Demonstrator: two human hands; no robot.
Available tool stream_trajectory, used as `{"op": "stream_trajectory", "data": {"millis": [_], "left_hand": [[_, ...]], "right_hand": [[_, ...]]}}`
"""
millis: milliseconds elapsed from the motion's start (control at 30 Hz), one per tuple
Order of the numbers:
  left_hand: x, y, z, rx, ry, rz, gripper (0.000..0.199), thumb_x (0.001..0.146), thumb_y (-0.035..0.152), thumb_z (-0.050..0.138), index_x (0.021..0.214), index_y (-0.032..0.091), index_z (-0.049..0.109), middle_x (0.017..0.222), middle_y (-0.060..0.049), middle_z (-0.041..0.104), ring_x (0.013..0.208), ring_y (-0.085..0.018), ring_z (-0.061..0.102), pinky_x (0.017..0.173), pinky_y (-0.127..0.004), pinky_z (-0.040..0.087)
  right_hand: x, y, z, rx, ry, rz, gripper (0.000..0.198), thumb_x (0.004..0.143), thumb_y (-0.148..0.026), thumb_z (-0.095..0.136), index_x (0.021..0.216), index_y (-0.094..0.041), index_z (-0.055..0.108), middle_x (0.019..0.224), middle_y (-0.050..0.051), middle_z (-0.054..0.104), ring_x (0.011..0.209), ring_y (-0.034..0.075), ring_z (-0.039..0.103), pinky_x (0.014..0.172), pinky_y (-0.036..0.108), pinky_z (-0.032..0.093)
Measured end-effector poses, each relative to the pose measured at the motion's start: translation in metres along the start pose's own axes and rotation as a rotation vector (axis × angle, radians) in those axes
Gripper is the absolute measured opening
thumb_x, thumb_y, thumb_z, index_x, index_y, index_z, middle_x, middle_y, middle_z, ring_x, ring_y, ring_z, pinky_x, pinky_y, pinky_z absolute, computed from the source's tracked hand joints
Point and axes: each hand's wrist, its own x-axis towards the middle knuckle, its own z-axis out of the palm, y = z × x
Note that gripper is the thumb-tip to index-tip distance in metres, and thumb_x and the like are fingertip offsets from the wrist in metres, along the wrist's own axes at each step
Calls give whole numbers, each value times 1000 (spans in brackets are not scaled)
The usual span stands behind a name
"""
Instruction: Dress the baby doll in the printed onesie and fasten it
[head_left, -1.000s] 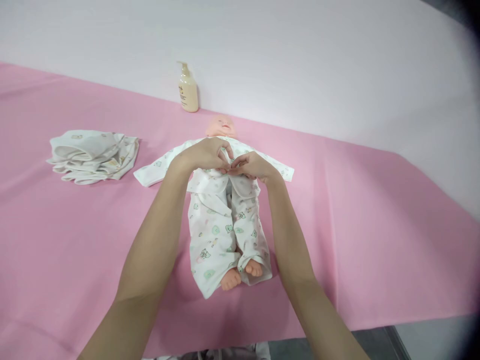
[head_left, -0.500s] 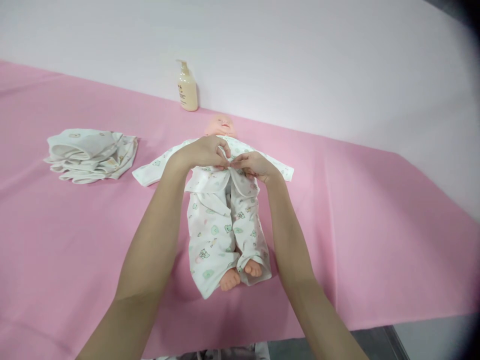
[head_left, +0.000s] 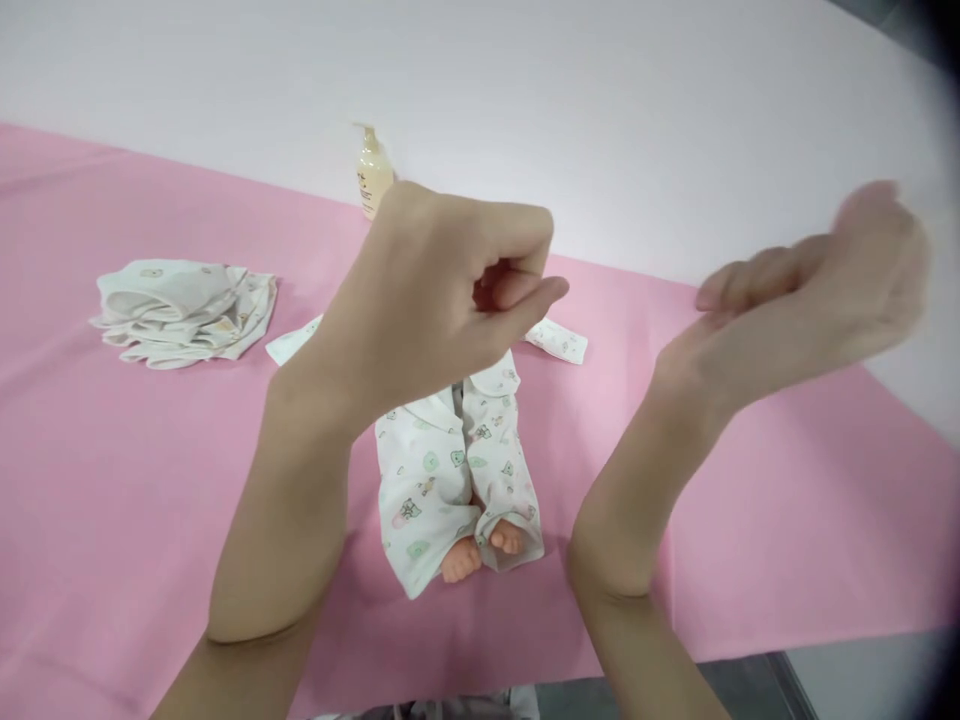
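Observation:
My left hand (head_left: 442,280) is raised over the doll, its fingers curled into a loose fist with nothing visible in it. Out to the right, my right hand (head_left: 817,285) is lifted clear of the doll, bent back at the wrist with curled fingers and slightly blurred. Below lies a baby doll on its back in printed white trousers (head_left: 424,470), bare feet (head_left: 460,560) poking from the legs. Part of its white top shows, with one sleeve (head_left: 559,340) spread to the right. The doll's head and chest are hidden behind my left hand.
A folded pile of printed white baby clothes (head_left: 184,310) lies on the left of the pink tablecloth (head_left: 150,480). A cream pump bottle (head_left: 371,175) stands at the back by the white wall (head_left: 600,110), partly covered by my left hand.
Both hands have let go of the front of the doll's top and come up. My left hand closed above the doll; my right swung out to the right. The doll stays put.

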Motion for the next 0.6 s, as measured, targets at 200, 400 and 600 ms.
{"op": "stream_trajectory", "data": {"millis": [200, 400, 600], "left_hand": [[9, -19, 21, -66, 131, -91, 30, 84, 23, 58, 64, 23, 37, 60, 2, 48, 60, -15, 55, 65, -29, 51], [8, -90, 112, 238, -141, -592, 29, 98, 36, 49, 118, 19, 60, 123, -16, 65, 112, -31, 63, 91, -38, 51], [-7, -119, 150, 283, -279, -652, 40, 101, 22, 33, 125, 10, 62, 127, -21, 63, 120, -34, 60, 95, -37, 48]], "right_hand": [[-16, 17, 19, -166, 128, -24, 27, 97, -28, 43, 71, -26, 36, 80, -2, 47, 71, 12, 61, 58, 33, 48], [-91, 74, 83, -264, -712, -91, 29, 102, -17, 30, 113, -18, 57, 113, 10, 59, 114, 22, 61, 89, 37, 55], [-146, 86, 105, -493, -1144, -25, 31, 107, -28, 37, 115, -14, 62, 108, 14, 70, 107, 25, 65, 100, 38, 46]]}}
